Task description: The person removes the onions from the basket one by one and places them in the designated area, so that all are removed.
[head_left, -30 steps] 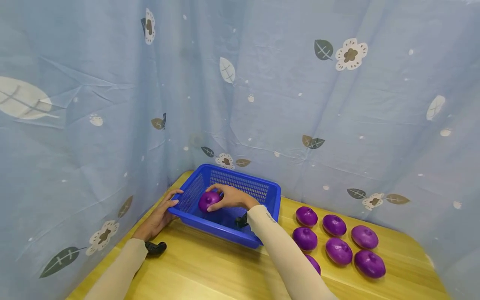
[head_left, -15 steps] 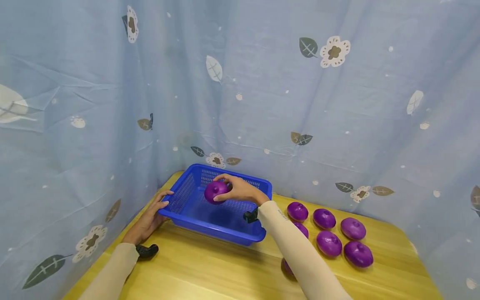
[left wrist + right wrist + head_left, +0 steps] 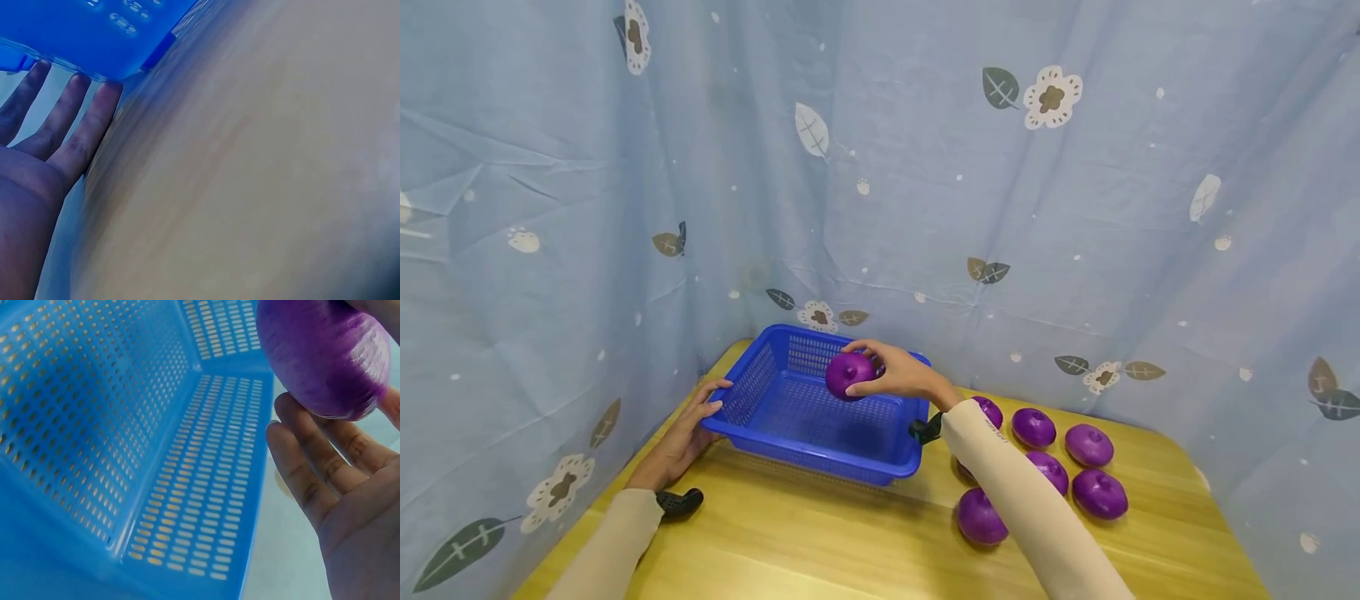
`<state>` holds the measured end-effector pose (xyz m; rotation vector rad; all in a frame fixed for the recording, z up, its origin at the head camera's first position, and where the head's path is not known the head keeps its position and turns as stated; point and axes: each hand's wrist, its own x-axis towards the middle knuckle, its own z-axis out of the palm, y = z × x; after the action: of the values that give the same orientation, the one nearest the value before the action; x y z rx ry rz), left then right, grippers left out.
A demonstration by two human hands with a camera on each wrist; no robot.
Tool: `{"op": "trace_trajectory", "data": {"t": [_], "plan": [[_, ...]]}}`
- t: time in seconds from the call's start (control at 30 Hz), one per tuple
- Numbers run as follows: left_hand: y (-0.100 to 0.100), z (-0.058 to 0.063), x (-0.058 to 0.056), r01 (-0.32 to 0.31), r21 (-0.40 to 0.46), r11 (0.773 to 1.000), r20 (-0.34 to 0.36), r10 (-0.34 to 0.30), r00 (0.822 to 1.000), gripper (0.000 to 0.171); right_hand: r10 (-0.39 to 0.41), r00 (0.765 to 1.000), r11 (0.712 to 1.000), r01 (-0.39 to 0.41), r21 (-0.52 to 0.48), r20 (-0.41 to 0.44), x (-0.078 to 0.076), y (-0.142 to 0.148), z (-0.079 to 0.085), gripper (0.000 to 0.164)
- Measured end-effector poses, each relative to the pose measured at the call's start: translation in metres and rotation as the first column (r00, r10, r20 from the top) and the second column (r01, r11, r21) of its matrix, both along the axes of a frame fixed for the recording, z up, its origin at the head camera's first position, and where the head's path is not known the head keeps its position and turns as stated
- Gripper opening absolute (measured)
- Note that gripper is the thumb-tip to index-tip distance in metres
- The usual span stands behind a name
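Observation:
My right hand [image 3: 891, 367] holds a purple onion [image 3: 847, 377] above the blue plastic basket [image 3: 805, 452], toward its right half. In the right wrist view the onion [image 3: 322, 359] sits between the thumb side and the fingers, beside the slotted basket wall [image 3: 194, 487]. My left hand [image 3: 681, 433] grips the basket's left rim, with thumb and a finger at the edge. Seen from the left wrist, other fingers [image 3: 72, 122] reach fairly straight to the basket's outer wall. Bare mesh floor shows inside the basket.
Several purple onions [image 3: 1101, 493] lie on the yellow wooden table [image 3: 820, 542] to the right, partly behind my right sleeve [image 3: 1030, 492]. A blue flowered curtain [image 3: 880, 225] closes off the back and left side. Black wrist devices [image 3: 680, 504] jut from both wrists.
The right hand has lifted the onion from low inside the basket and carried it rightward and up. The left hand stays at the rim. The view has shifted to the right.

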<state>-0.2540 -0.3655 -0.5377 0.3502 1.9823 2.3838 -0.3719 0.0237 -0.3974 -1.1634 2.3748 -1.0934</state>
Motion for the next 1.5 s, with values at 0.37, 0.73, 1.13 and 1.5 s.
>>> {"op": "trace_trajectory", "data": {"t": [0.37, 0.73, 1.13, 1.5], "plan": [[-0.001, -0.002, 0.004, 0.002, -0.012, 1.000, -0.003, -0.002, 1.000, 0.040, 0.015, 1.000, 0.999, -0.016, -0.048, -0.001, 0.006, 0.028, -0.002, 0.067], [0.003, 0.001, 0.005, -0.024, -0.036, 0.999, 0.014, 0.025, 1.000, 0.040, -0.032, 0.999, 0.997, 0.031, -0.075, -0.014, 0.007, 0.057, -0.008, 0.067], [0.003, 0.003, 0.004, -0.022, -0.026, 0.999, 0.027, 0.023, 0.999, 0.041, -0.031, 0.998, 0.999, 0.029, -0.046, -0.049, 0.015, 0.088, 0.006, 0.067], [0.005, 0.003, 0.004, -0.035, -0.043, 0.998, 0.026, 0.036, 0.999, 0.042, -0.012, 0.996, 0.997, 0.005, -0.079, -0.087, 0.029, 0.114, 0.003, 0.070]]}}
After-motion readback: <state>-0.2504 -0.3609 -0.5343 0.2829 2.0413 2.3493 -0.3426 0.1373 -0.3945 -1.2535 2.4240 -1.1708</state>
